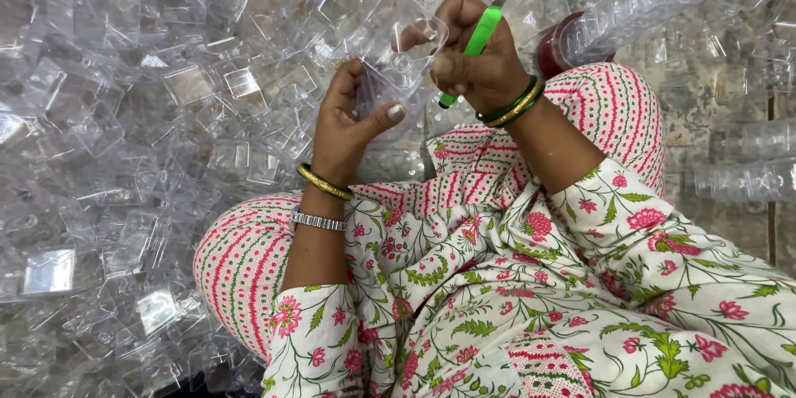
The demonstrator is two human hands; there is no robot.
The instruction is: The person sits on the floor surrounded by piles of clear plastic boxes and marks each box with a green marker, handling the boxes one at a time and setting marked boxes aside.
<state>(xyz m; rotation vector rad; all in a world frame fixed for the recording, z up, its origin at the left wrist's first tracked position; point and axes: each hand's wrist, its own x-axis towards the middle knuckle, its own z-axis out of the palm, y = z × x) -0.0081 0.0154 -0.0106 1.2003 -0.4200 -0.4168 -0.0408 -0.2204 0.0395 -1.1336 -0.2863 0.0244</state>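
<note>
Clear plastic is everywhere here: a heap of boxes [124, 116] covers the floor to the person's left and ahead, packed close against the knee. The left hand [348, 120] holds one clear box [398, 46] up over the lap, thumb pressed on its near wall and the fingers [340, 83] curled behind it. The right hand [477, 66] is closed round a green tool [477, 41], whose lower tip sits just beside the box's right edge; the fingers of this hand also touch the box. Both wrists carry bangles [514, 104], green and gold. Beyond the right hand lies a stack of clear cups [655, 0], slanting up to the right, with a dark red cap [551, 50] at its near end. More stacks [746, 178] lie at the right edge. The floral dress [531, 282] fills the foreground, and the heap crowds the space around both arms.
</note>
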